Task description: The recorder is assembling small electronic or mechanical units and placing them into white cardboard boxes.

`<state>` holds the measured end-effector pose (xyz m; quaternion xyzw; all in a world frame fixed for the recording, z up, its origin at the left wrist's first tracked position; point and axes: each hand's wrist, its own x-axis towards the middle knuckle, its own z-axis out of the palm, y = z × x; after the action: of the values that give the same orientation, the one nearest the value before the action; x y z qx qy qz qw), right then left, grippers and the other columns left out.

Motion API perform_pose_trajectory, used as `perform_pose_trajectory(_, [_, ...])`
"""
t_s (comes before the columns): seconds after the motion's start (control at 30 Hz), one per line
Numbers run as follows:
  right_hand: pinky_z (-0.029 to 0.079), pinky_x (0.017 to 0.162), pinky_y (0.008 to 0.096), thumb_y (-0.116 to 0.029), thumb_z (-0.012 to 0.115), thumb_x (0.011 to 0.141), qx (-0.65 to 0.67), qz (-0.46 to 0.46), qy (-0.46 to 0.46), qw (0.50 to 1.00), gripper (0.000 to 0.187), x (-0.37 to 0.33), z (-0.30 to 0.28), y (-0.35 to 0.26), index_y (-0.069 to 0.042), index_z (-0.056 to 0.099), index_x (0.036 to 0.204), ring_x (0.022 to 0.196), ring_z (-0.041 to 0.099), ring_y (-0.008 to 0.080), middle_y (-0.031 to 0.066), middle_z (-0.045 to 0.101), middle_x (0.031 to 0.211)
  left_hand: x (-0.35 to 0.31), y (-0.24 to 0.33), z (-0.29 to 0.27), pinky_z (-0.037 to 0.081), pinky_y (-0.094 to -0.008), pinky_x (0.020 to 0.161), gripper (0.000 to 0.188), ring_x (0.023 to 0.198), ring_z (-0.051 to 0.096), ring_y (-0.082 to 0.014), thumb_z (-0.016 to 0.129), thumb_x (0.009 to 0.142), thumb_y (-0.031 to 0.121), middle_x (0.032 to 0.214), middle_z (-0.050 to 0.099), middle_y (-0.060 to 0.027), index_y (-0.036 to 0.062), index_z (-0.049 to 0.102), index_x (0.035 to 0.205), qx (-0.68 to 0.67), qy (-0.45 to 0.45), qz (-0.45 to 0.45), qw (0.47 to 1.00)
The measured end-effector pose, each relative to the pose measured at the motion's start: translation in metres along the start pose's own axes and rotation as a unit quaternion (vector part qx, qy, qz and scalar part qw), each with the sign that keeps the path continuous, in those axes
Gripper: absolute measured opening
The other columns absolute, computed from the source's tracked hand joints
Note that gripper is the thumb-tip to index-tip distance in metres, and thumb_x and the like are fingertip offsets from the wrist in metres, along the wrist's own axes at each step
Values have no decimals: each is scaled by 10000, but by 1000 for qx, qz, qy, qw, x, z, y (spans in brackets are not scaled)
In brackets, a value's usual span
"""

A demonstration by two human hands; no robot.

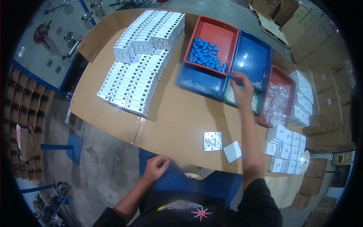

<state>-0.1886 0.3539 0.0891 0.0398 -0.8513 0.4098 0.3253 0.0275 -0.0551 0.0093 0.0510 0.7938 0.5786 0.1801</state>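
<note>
My right hand (pixel 243 89) reaches over the trays with thumb and fingers pinched on a small blue plastic piece (pixel 230 75). More blue pieces of that kind (pixel 204 53) lie heaped in the upper red tray (pixel 223 25), just beyond the hand. Down at the table's near edge, above my lap, my left hand (pixel 155 168) is loosely curled, with nothing visible in it. Between my arms a square white box (pixel 212 141) lies with small parts showing in its top. Close to its right is a flat white square piece (pixel 232 151), tilted at an angle.
Rows of white boxes (pixel 132 81) are stacked on the table's left. Blue trays (pixel 252 53) and a green tray with pale pieces (pixel 255 104) adjoin the red one. Another red tray (pixel 264 120) holds clear plastic bags (pixel 278 100). More white boxes (pixel 289 145) stand at right.
</note>
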Motion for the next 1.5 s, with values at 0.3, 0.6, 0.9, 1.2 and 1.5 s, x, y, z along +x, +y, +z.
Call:
perform_pose_trajectory(0.3, [577,938,363,70,720,848,-19,-21,16,999,183,-129,-35,-81,16,616,989,1139,715,302,197,703,1283,-4,10,0,394,-274,535,115,571,485,-99,745,905,106,717,629,-65,1,704,925,75,-10,37,996])
perform_pose_trajectory(0.6, [564,873,376,7,737,848,-7,60,-79,995,220,-168,-37,-82,-16,626,1037,1029,714,294,141,723,1146,-11,15,8,392,-278,517,99,547,479,-111,764,879,110,729,655,-68,35,720,928,120,2,69,990])
perform_pose_trajectory(0.9, [527,862,405,-81,809,775,-46,67,-205,975,315,-196,-25,-70,-61,684,1063,1005,644,316,94,701,1046,44,35,70,441,-413,937,347,1026,630,-276,800,817,231,1049,688,-72,85,686,1110,253,7,266,930])
perform_pose_trajectory(1.2, [522,862,425,-64,794,764,-46,66,-230,970,279,-187,-14,-72,-67,706,1029,996,640,322,94,713,1002,88,44,125,367,-438,1056,629,1233,537,-289,804,821,413,1302,625,-72,95,619,1331,241,92,252,933])
perform_pose_trajectory(1.5, [524,887,412,-103,771,827,-13,68,-238,969,239,-189,-20,-64,-41,718,1051,1012,652,327,115,723,1033,89,40,128,358,-432,1048,534,1241,525,-256,776,859,400,1293,627,-57,106,660,1290,286,85,251,921])
